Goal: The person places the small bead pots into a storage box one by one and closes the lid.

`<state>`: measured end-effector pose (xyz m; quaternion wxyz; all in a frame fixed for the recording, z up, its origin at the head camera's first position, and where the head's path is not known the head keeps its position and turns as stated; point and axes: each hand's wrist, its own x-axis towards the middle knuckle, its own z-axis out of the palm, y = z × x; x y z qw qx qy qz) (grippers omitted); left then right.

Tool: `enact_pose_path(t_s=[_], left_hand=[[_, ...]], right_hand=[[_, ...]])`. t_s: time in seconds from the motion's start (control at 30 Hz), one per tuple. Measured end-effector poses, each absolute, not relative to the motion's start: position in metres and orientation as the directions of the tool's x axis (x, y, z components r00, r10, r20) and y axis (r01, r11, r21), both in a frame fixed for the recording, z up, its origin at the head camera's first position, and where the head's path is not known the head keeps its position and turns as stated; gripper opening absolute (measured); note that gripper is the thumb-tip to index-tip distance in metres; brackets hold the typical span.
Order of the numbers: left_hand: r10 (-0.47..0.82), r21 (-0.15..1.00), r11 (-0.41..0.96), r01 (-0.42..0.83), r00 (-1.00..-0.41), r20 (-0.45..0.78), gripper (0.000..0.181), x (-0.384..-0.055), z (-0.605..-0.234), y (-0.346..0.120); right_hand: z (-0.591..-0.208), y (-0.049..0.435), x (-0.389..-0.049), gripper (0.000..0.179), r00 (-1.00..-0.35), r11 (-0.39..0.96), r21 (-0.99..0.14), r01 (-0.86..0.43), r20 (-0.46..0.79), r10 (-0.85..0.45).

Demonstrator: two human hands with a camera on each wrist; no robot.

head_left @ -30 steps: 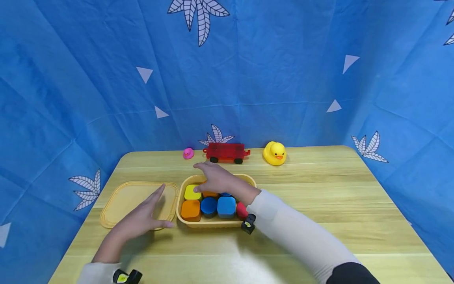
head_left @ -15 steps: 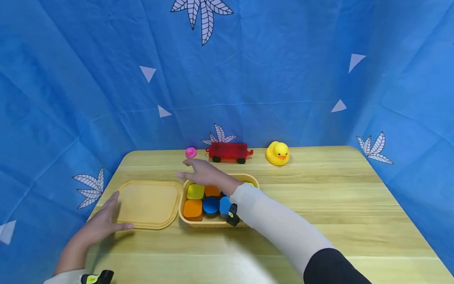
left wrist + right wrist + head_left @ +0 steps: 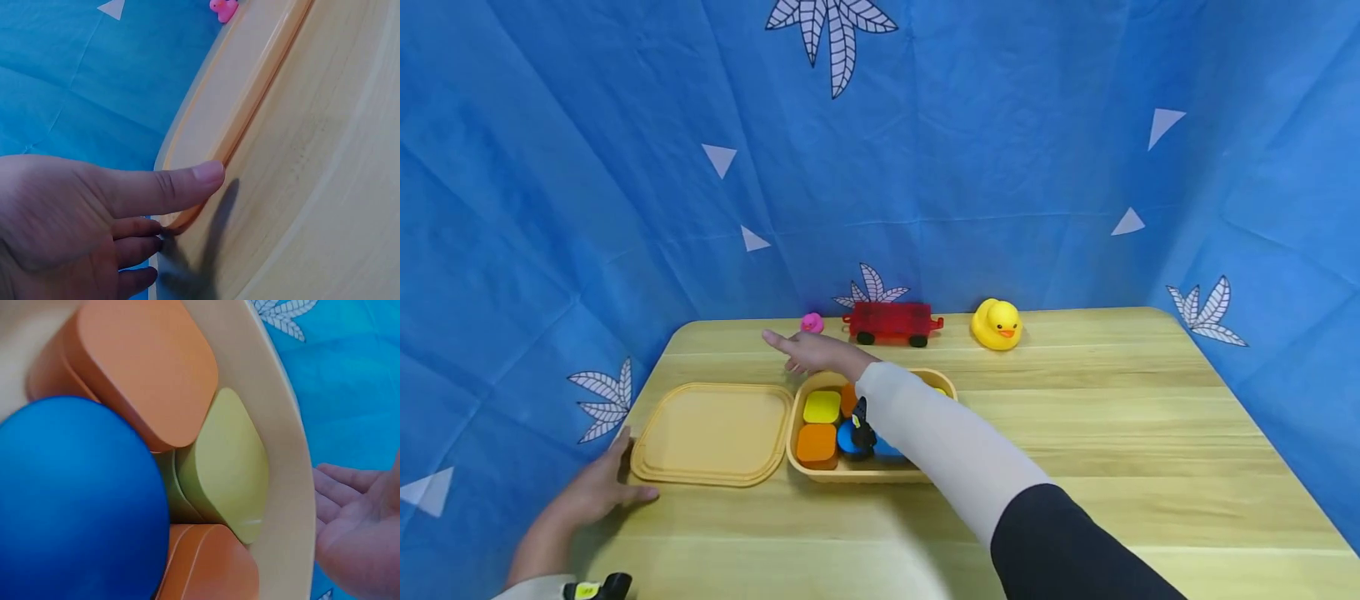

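Note:
A flat cream lid [image 3: 715, 433] lies on the table, left of a cream box [image 3: 868, 477] of toy blocks. At the lid's front left corner is my left hand [image 3: 597, 487], thumb and fingers spread apart with nothing between them. The left wrist view has its thumb [image 3: 187, 186] overlapping the lid's edge [image 3: 250, 115]. My right hand [image 3: 816, 352] reaches across the box to its back left, fingers extended and holding nothing. In the box are a yellow block [image 3: 822, 407], an orange block [image 3: 817, 446] and a blue round block [image 3: 81, 500]; my right sleeve hides others.
Along the table's back stand a small pink duck [image 3: 812, 322], a red toy wagon [image 3: 891, 322] and a larger yellow duck [image 3: 997, 325]. A blue patterned cloth [image 3: 1022, 167] hangs behind and beside the wooden table [image 3: 1112, 433].
My left hand has moved left, from over the lid to its outer corner. My right hand has moved left and back, away from above the blocks. Lid and box stay put.

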<state>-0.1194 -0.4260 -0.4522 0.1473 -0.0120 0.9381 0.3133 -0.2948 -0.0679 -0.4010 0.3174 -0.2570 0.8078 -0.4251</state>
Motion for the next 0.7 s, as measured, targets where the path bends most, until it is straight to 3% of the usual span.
enact_pose_path(t_s=[0.3,0.7], left_hand=[[0.025,0.553,0.821,-0.139,-0.960,-0.279,0.130,-0.121,-0.452,-0.428],[-0.004,0.536,0.836,-0.121,-0.977,-0.214,0.112,-0.121,-0.455,-0.428]], right_hand=[[-0.407,-0.074,-0.306,0.095,-0.606,0.539,-0.842,0.001,-0.429,-0.669],[-0.410,-0.071,-0.309,0.092,-0.573,0.505,-0.862,0.048,-0.438,-0.693]])
